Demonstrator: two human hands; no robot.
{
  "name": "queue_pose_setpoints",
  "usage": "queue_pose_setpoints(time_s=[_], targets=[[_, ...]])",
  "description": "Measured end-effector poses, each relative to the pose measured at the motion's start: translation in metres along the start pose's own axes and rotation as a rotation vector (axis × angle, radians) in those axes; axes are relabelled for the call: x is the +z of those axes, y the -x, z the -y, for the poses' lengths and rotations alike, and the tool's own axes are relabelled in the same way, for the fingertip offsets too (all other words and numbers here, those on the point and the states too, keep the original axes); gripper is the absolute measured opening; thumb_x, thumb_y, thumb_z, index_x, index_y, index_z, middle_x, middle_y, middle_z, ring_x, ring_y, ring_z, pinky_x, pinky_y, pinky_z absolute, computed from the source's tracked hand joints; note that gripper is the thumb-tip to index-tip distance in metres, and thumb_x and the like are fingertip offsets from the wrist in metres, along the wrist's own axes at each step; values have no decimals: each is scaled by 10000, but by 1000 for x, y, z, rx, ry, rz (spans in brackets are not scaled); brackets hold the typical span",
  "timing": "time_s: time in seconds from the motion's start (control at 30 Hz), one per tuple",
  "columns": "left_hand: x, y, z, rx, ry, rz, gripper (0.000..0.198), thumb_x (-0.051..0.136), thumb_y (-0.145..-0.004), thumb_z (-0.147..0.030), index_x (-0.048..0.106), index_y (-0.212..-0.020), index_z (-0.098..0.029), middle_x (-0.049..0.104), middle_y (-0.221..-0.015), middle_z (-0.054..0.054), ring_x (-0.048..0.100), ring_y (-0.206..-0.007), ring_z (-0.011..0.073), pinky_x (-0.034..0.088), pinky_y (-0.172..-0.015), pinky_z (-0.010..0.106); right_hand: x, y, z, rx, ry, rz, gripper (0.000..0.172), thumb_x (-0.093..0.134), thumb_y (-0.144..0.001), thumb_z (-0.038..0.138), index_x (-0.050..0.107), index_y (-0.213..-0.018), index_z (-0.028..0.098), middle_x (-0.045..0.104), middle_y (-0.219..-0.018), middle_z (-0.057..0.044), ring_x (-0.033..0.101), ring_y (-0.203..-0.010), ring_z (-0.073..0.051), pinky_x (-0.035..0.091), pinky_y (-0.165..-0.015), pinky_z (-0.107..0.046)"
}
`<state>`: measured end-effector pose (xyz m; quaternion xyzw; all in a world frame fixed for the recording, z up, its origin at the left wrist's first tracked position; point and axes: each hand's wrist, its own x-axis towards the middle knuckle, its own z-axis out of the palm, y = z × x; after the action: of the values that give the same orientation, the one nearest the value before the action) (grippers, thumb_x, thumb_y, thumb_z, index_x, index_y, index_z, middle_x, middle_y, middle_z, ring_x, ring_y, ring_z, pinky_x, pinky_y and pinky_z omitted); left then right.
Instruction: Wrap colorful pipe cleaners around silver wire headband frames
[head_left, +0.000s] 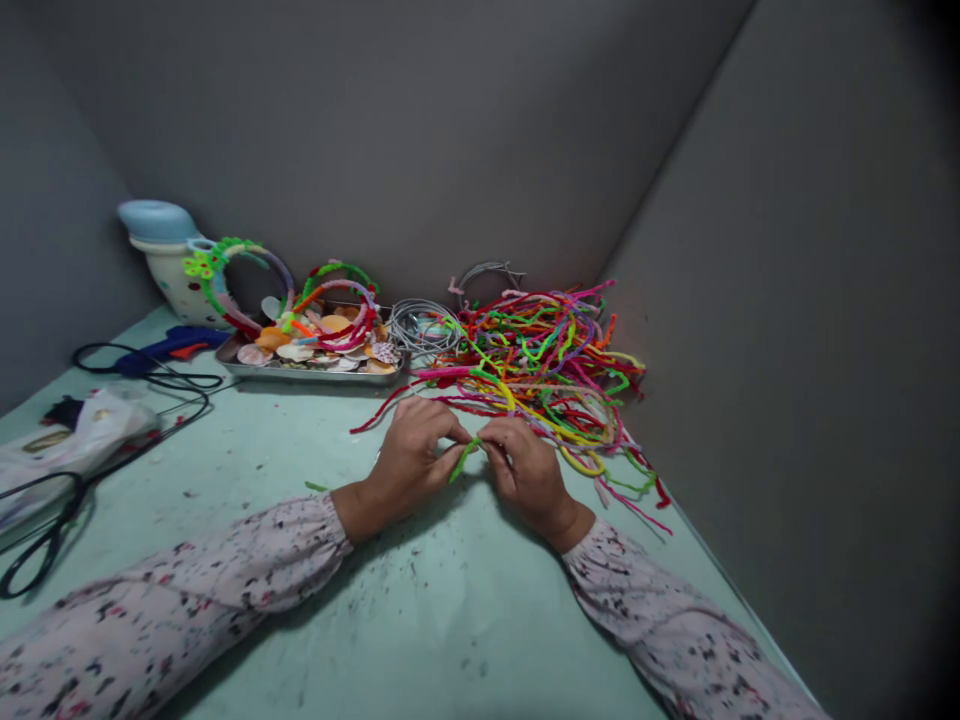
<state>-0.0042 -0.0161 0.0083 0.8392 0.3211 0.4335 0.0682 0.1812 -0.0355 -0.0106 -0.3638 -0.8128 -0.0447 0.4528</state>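
Between my two hands, a short green pipe cleaner (464, 460) is pinched over the middle of the table. My left hand (411, 447) grips it between thumb and forefinger, with one end slanting down past the thumb. My right hand (527, 468) meets it from the other side, its fingertips closed at the upper end. Fingers hide part of the piece. Just beyond my hands lies a tangled heap of colourful pipe cleaners (540, 350). A small green snippet (316, 487) lies near my left wrist.
A metal tray (322, 377) of shells with decorated fuzzy rings (247, 250) stands at the back left, beside a coil of grey wire (425, 328). Farther left are a blue glue gun (161, 348), black cord (75, 490), plastic bag (97, 430) and blue-lidded container (169, 265). Walls border the table.
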Motion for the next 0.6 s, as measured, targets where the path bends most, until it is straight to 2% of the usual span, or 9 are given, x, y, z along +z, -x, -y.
queue_pose_setpoints(time_s=[0.17, 0.33, 0.6], targets=[[1, -2, 3, 20, -8, 15, 116, 596, -845, -295, 623, -805, -189, 629, -765, 16, 542, -790, 168, 355, -809, 350, 0, 0, 0, 31, 10, -1, 145, 483, -889, 150, 558, -998, 211, 634, -900, -62, 611, -853, -178, 520, -748, -321], [-1, -3, 3, 31, -21, 19, 124, 584, -852, -297, 624, -812, -187, 626, -766, 19, 535, -796, 170, 348, -806, 354, -1, 0, 1, 17, 15, -1, 152, 482, -889, 141, 556, -1003, 208, 635, -902, -65, 606, -861, -179, 517, -744, -323], [-3, -1, -1, -7, 13, 41, 46, 581, -811, -175, 595, -767, -177, 607, -754, 15, 522, -779, 171, 349, -789, 357, -1, 0, 1, -21, 27, 17, 151, 503, -869, 121, 560, -990, 191, 641, -904, -72, 609, -872, -181, 515, -757, -314]])
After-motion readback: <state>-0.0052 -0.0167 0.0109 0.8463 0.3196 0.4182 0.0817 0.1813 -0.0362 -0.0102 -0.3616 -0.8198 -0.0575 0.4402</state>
